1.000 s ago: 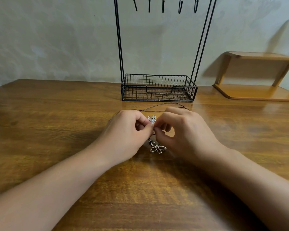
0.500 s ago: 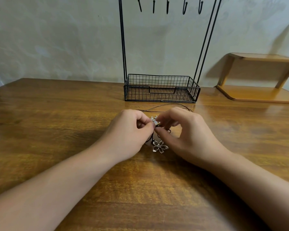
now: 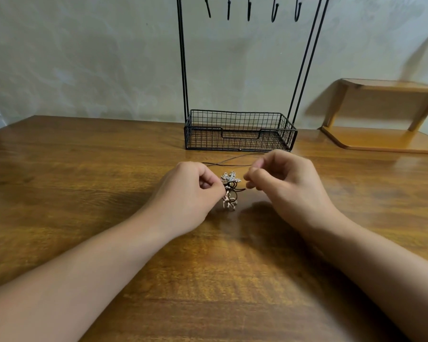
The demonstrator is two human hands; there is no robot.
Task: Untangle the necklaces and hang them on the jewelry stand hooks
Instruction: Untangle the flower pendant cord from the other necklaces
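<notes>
Tangled necklaces (image 3: 230,191), thin dark cords with a silver sparkly pendant (image 3: 230,177) and a blurred pale flower-shaped pendant (image 3: 229,204), sit on the brown wooden table (image 3: 84,169) just in front of the black wire jewelry stand (image 3: 240,132). Left hand (image 3: 190,193) fingers pinch the cords at the knot. Right hand (image 3: 284,186) fingers are curled just beside the knot; can't tell if they grip a cord. Stand hooks (image 3: 250,9) hang bare above the basket. Light wooden corner shelf (image 3: 386,114) stands right of the stand.
</notes>
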